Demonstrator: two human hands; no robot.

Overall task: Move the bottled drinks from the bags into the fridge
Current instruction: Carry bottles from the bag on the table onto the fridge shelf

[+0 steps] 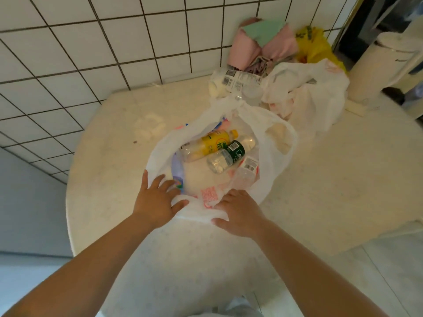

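White-tiled wall [96,42] across the upper left of the frame, pale round table [320,184] below it. At frame centre, white plastic bag [270,156] lying open-mouthed on the table. Inside it, on their sides: yellow-labelled bottle [212,143], green-labelled bottle [226,156] overlapping it, and clear bottle [246,172] at the lower right of the opening. Left hand [155,202] at the near left rim, fingers spread over the plastic, thumb hooked round a fold. Right hand [240,213] at the near right rim, fingers curled into the gathered edge, pinching it. Mouth of the bag held wide between the two.

Judged early in the task: no bottle in hand, three or more yet to be lifted out, none seen put away. Second white bag [315,94] slumped at upper right, with a labelled milky bottle [231,82] lying just beside it, likely also to be moved.

Fridge not identifiable anywhere; tall pale cylinder [377,69] at the right edge unclear. Contents of the second bag hidden by its folds. Yellow bag [318,46] and pink and green cloths [263,42] blurred at the top. Possible further bottles under the purple wrapper [177,175] impossible to tell.
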